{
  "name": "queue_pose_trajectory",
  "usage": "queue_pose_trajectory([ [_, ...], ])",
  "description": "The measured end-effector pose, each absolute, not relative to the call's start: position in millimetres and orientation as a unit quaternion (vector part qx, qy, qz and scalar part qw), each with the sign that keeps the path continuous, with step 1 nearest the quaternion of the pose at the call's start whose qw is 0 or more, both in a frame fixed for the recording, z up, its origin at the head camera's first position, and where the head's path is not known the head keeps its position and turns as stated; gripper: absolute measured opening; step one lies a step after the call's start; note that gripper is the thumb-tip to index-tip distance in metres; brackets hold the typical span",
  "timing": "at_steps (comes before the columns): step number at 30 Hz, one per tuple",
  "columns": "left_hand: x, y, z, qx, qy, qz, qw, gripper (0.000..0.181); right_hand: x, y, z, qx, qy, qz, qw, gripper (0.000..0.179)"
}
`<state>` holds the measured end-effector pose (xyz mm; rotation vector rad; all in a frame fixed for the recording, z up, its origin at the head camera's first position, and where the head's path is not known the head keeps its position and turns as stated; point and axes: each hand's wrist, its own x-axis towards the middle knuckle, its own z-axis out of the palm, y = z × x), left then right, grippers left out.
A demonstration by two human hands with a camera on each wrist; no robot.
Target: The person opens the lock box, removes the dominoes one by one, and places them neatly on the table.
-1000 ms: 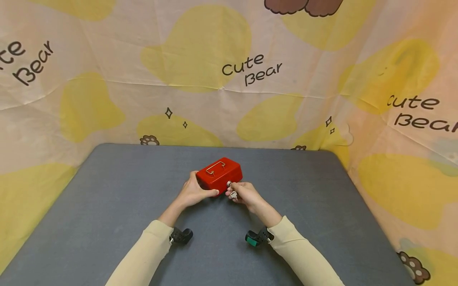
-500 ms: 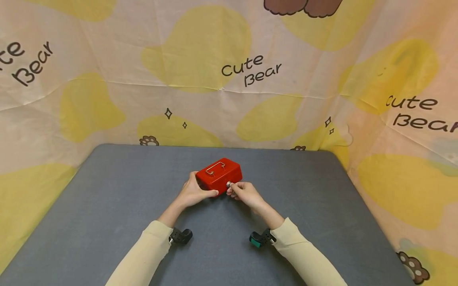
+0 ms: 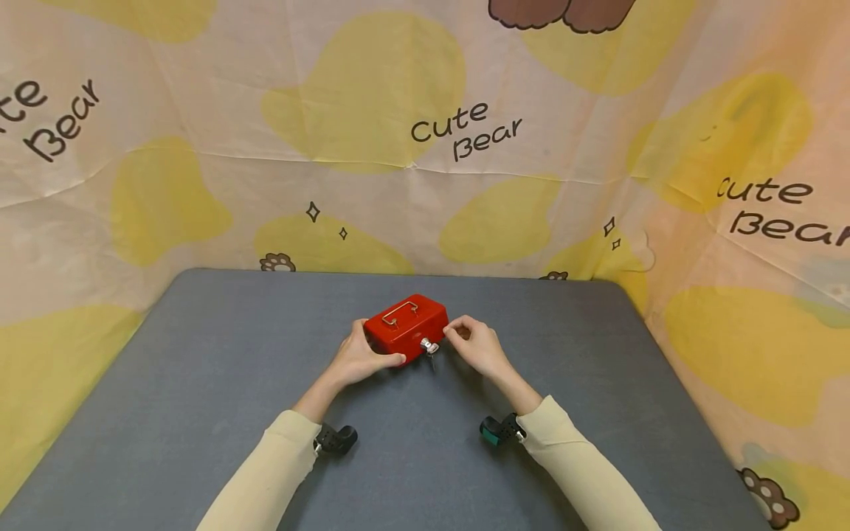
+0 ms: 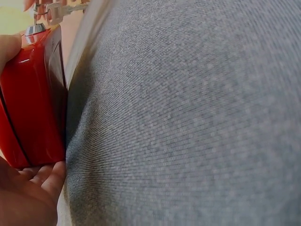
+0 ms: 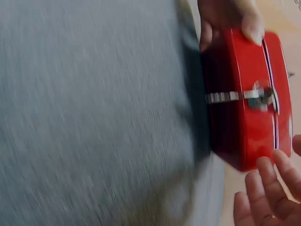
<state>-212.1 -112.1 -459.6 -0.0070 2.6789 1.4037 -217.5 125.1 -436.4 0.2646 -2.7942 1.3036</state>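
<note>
Cash box (image 3: pixel 408 324), red, glossy metal-look finish, rounded corners & edges. Sits on gray tabletop (image 3: pixel 199 369), turned at an angle, its front facing the R side of the person. Lid down on base; thin dark seam runs along front & around L end. Bright reflections on front face per R wrist view.

Wire handle (image 3: pixel 395 310), gold-toned, on top of box, fixed at two mounts. Lock cylinder (image 4: pixel 35 31), silver, projects from box front. Key in lock; second key (image 5: pixel 223 97) hangs from it in front of box, toothed blade visible. Cut details blurred, n/legible.

L hand (image 3: pixel 356 357): grasping box at its L end, thumb on front face, fingers around the end. Grip firm in appearance; pressure can't be judged.

R hand (image 3: pixel 481 346): released, holding nothing; fingers extended & loosely bent per R wrist view, tips just beside box's R front corner. Contact w/ box can't be confirmed. Keys near, apart from fingers.

Surroundings: cream sleeves (image 3: pixel 591 472) & black wrist units (image 3: pixel 337 439) on near side of box. Cloth backdrop (image 3: pixel 372 81) beyond box, yellow patches, printed "Cute Bear" lettering, paw prints & star outlines.
</note>
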Motion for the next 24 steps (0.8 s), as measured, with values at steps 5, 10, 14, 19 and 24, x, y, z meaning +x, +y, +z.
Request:
queue_pose_trajectory([
  [5,-213,-113,-461,0.0,0.884,0.464,0.061,0.094,-229,136,-435,0.105,-0.9,0.419,0.055,0.017],
  [10,-214,-114,-462,0.003,0.883,0.466,0.062,0.094,-238,142,-437,0.131,-0.898,0.419,0.027,0.035],
  [14,-213,-115,-461,0.004,0.881,0.469,0.065,0.094,-244,143,-440,0.144,-0.895,0.421,-0.018,0.05],
  [19,-213,-115,-460,0.004,0.879,0.471,0.068,0.095,-252,141,-445,0.163,-0.891,0.421,-0.055,0.061],
  [24,-213,-114,-460,0.004,0.881,0.467,0.069,0.096,-257,137,-448,0.189,-0.887,0.414,-0.075,0.065],
])
